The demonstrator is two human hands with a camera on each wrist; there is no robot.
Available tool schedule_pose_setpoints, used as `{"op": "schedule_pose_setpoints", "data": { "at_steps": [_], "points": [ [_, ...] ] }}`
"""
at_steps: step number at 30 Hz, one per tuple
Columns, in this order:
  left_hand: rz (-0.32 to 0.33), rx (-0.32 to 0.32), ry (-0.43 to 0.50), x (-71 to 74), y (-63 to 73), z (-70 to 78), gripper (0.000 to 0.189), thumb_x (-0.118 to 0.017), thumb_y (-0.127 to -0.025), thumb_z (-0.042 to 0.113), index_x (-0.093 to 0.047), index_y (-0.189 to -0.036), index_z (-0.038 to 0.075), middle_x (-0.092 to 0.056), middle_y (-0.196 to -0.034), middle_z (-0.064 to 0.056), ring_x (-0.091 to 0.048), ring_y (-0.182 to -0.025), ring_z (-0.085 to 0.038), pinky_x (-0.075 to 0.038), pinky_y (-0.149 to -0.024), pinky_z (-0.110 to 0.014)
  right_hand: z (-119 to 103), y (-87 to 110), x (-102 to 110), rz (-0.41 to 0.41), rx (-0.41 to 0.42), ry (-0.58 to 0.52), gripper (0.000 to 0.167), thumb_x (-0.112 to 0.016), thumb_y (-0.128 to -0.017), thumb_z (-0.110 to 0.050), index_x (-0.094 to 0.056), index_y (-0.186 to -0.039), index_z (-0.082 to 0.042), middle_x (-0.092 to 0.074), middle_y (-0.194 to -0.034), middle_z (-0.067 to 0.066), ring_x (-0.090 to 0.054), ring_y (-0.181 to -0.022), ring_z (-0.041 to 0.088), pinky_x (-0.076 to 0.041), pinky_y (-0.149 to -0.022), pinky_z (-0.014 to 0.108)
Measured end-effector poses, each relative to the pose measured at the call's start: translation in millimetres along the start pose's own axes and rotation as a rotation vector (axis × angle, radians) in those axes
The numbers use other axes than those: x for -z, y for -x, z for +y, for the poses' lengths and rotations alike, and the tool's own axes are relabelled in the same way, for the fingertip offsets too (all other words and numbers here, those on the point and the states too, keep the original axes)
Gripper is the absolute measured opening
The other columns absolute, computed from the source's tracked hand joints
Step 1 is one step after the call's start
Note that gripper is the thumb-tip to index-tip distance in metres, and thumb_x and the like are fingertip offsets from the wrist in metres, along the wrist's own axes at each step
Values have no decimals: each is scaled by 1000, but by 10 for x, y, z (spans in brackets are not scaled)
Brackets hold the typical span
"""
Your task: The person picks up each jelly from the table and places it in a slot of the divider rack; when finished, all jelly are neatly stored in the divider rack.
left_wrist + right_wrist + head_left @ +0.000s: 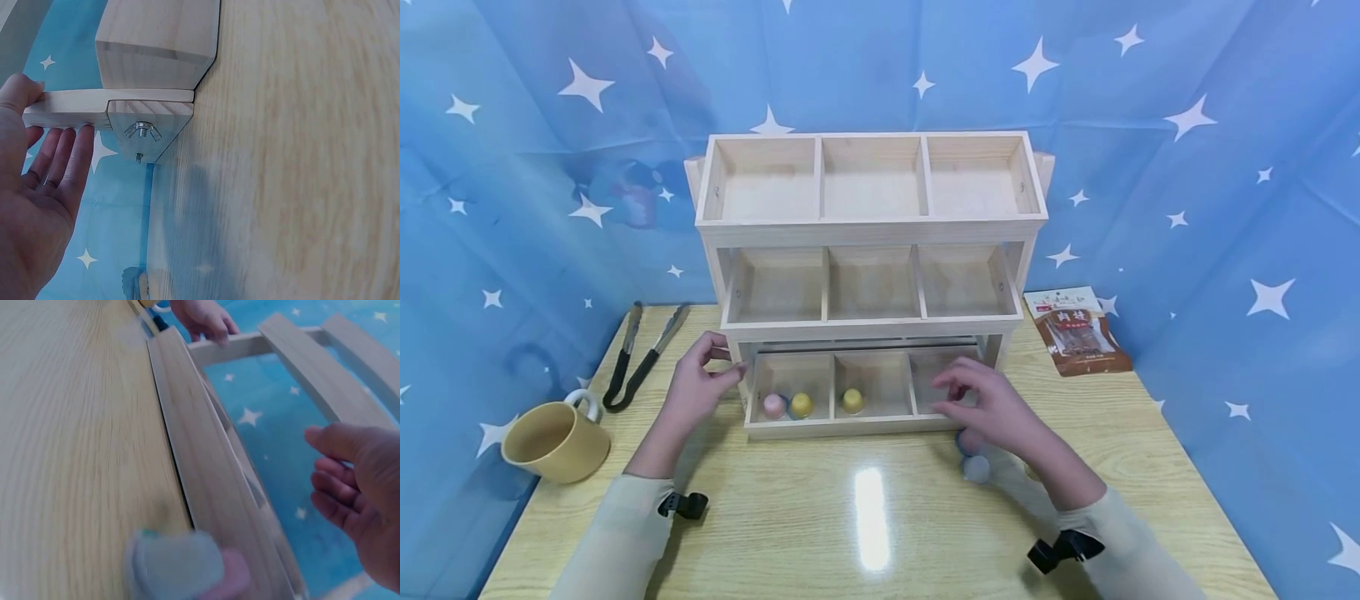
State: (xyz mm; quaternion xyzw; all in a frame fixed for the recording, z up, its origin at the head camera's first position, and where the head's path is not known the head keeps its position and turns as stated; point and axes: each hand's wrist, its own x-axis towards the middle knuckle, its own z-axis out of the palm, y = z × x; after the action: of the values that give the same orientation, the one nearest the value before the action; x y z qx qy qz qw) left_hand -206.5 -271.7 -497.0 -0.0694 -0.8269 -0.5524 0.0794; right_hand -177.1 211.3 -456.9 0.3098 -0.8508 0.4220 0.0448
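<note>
A three-tier wooden shelf (868, 233) stands on the table, each tier split into three compartments. My left hand (698, 379) grips its left upright, thumb on one side and fingers on the other, as the left wrist view shows of the hand (47, 181). In the bottom tier lie small round pieces: a pink one (774, 406) and a yellow one (801, 405) at left, another yellow piece (852, 401) in the middle. My right hand (988, 407) hovers at the bottom right compartment, fingers loosely bent, nothing between them. Below it sits a grey-blue rounded piece (976, 468) beside a pink one (231, 575).
At the left are a yellow mug (561, 442) with a white handle and black-handled tongs (643, 358). A brown and white snack packet (1077, 331) lies right of the shelf. A blue star-patterned cloth (865, 67) hangs behind and at both sides.
</note>
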Motion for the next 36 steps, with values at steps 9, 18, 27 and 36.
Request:
{"op": "schedule_pose_setpoints", "data": {
  "at_steps": [9, 18, 27, 36],
  "points": [
    [5, -3, 2, -4, 0, -14, 34, -80, -103, 12, -64, -132, 4, -69, -125, -16, -65, -112, -15, -63, -82, -22, 160, 509, 328, 45, -83, 89, 33, -91, -92, -8, -80, -120, -22, -70, -108, -9, -66, -90, 14, -58, -74, 33],
    [9, 7, -7, -16, 6, -1, 33, -80, -103, 14, -63, -130, 4, -69, -126, -15, -65, -113, -17, -64, -82, -22, 325, 891, 438, 78, -144, 88, 31, -90, -92, -5, -79, -120, -12, -72, -109, -3, -66, -92, 17, -57, -75, 29],
    [7, 14, -14, -20, 16, -2, 34, -79, -104, 15, -62, -131, 3, -68, -127, -18, -65, -114, -21, -64, -83, -22, 467, 1165, 543, 3, -192, 108, 42, -95, -88, -12, -76, -126, -10, -73, -115, 6, -64, -97, 22, -56, -77, 33],
    [12, -4, -10, -16, 8, -4, 32, -78, -104, 13, -62, -130, 2, -68, -125, -17, -65, -112, -16, -64, -83, -23, 604, 1402, 570, -71, -278, 38, 41, -95, -89, -18, -76, -125, -15, -68, -113, -2, -57, -90, 14, -51, -72, 26]
  ]
}}
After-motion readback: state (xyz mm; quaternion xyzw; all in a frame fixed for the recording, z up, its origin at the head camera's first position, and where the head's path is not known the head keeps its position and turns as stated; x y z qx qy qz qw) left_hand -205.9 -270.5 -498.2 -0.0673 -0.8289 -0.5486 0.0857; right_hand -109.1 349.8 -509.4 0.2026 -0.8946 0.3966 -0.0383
